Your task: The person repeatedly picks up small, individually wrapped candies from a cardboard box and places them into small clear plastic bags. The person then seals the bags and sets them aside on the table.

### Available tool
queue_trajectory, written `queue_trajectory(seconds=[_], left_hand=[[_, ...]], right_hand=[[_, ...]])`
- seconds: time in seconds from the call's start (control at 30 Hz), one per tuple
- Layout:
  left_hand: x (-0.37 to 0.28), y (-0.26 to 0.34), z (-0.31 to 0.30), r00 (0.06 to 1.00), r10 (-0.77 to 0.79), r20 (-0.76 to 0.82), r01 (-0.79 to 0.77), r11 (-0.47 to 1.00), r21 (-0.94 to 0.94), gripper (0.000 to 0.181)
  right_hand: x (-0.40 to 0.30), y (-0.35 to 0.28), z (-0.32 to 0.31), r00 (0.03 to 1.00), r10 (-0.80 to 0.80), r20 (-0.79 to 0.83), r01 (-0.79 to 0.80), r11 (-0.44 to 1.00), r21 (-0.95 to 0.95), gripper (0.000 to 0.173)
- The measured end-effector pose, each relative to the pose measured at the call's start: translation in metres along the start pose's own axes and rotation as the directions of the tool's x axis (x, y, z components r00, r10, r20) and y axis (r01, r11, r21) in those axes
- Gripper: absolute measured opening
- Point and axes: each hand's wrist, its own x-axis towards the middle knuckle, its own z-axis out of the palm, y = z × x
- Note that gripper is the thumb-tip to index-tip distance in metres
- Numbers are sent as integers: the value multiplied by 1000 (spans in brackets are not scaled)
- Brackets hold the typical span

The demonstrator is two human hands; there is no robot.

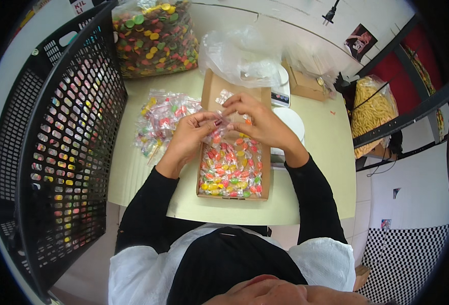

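My left hand grips the left side of a small clear plastic bag with candies in it, above a cardboard box. The fingers of my right hand are at the bag's upper right edge; whether they pinch it is hard to tell. Under both hands lies the open cardboard box, its near part full of wrapped candies in red, orange, yellow and green. Left of the box, a pile of small filled plastic bags rests on the pale green table.
A tall black plastic crate of candies stands at the left. Behind are a big bag of coloured discs and crumpled clear plastic. White scales adjoin the box's right side, near another cardboard box. A bag of yellow snacks sits at right.
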Motion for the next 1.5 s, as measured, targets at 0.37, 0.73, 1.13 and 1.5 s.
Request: queue_trajectory(seconds=[0.37, 0.73, 1.13, 1.5], left_hand=[[-4, -3, 13, 995, 96, -35, -93, 993, 75, 17], [-8, 3, 16, 976, 197, -97, -174, 963, 207, 10], [-3, -11, 7, 942, 326, -79, -289, 909, 301, 9], [-6, -5, 14, 954, 272, -124, -240, 945, 220, 11]], right_hand=[[-19, -2, 10, 969, 240, -49, -229, 958, 174, 18], [-14, 0, 16, 931, 347, -112, -307, 911, 275, 12], [-14, -3, 25, 959, 236, -158, -220, 969, 114, 14], [-16, 3, 23, 954, 265, -142, -218, 936, 278, 8]])
